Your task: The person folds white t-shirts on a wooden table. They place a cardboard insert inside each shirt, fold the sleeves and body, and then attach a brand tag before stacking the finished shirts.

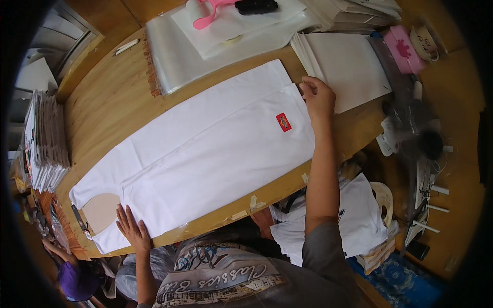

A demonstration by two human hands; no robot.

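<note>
A white T-shirt (215, 149), folded in lengthwise, lies across the wooden table with its neck opening at the left and its hem at the right. A small red label (283, 122) sits near the hem. Through the neck opening shows a flat beige surface (102, 211). A dark tag (79, 218) lies by the collar. My left hand (133, 228) rests flat on the shirt beside the neck, fingers spread. At the hem's far corner, my right hand (317, 97) has its fingers closed on the cloth edge; the fingertips are partly hidden.
Clear plastic bags (179, 56) lie at the back, under a pink-handled roller (203, 20) and a black object (256, 6). White sheets (349, 66) are stacked behind my right hand, near a pink basket (403, 49). Packed garments (46, 143) stand piled at left. Another person (79, 280) is at lower left.
</note>
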